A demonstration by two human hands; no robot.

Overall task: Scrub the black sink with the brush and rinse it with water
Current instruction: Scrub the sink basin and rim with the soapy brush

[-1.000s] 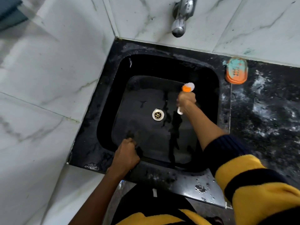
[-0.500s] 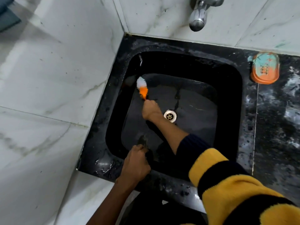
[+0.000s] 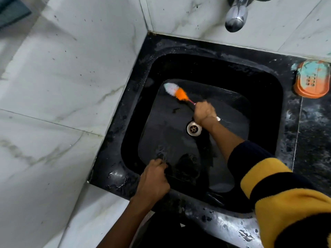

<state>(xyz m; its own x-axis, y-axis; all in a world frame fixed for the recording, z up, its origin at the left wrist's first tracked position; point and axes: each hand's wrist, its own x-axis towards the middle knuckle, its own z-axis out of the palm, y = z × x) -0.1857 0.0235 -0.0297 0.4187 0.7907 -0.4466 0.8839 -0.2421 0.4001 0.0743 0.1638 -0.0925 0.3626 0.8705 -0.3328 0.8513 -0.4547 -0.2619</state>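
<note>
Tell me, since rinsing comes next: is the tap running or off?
Off, apparently: no stream falls from the tap spout into the black sink.

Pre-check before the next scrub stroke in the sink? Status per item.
1. Right hand grips brush handle: ok.
2. Bristles at the basin floor, far left corner: ok; actual contact cannot tell.
3. Left hand braced on the sink front rim, fingers curled over the edge: ok.
4. Drain unblocked: ok.
5. Tap running for rinse: not ok, no water stream visible.
6. Soap dish clear of the basin, on the counter: ok.
</note>
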